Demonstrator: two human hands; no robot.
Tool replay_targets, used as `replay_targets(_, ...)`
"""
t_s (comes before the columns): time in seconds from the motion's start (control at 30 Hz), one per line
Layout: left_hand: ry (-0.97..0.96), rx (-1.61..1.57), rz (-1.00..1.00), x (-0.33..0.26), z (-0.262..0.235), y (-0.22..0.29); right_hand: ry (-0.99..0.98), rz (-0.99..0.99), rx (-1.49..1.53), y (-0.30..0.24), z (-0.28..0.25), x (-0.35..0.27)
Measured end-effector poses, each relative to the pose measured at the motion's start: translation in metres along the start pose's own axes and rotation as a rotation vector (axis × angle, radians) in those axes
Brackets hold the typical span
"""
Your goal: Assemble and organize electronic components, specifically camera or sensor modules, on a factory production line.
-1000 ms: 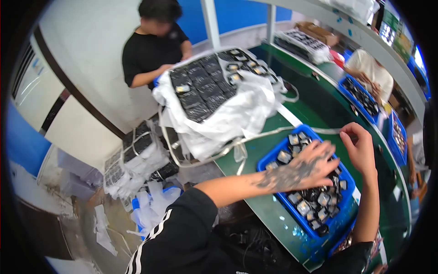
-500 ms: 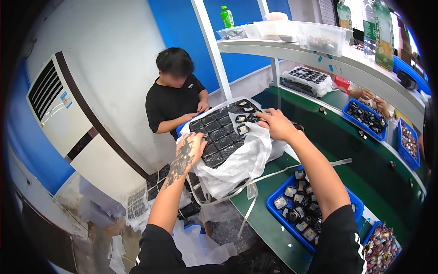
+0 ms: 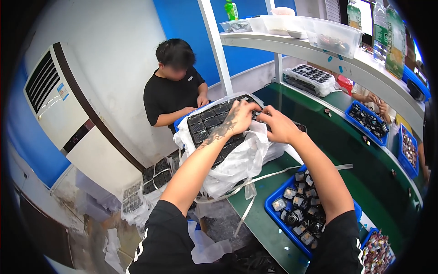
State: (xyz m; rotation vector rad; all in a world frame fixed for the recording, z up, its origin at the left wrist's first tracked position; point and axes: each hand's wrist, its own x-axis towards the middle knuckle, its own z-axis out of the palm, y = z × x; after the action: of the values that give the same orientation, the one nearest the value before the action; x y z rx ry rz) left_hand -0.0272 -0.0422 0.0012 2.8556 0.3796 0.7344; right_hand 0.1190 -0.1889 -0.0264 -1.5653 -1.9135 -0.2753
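Bright indoor light, upper-right glare, fisheye-bent edges, black vignetted rim.

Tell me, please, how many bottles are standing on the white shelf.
4: a green bottle at left on the white shelf; toward its right, a rear bottle, a clear bottle and a tall bottle nearest the camera. More may be hidden.

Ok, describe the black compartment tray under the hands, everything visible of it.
The black tray looks glossy and plastic, divided into a grid of squarish compartments. It lies face up at the left end of the green table, with crumpled white wrapping around it and draped over its near side. The left hand is over its right part, the right hand close by, partly hiding it; finger contact is unclear.
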Motion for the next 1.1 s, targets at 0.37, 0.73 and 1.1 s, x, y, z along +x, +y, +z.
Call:
replay_targets(0.37,0.119,-0.035,0.03,-0.024,0.004,-0.013,0.01,-0.069,-0.025,-0.005,0.0,-0.005)
replay_targets(0.73,0.191,-0.07,-0.226,-0.027,-0.003,-0.024,0.098,-0.127,-0.156,-0.01,-0.012,-0.002)
replay_targets(1.1,0.545,-0.12,-0.46,-0.027,-0.016,-0.042,0.039,-0.037,-0.152,-0.057,-0.067,-0.045)
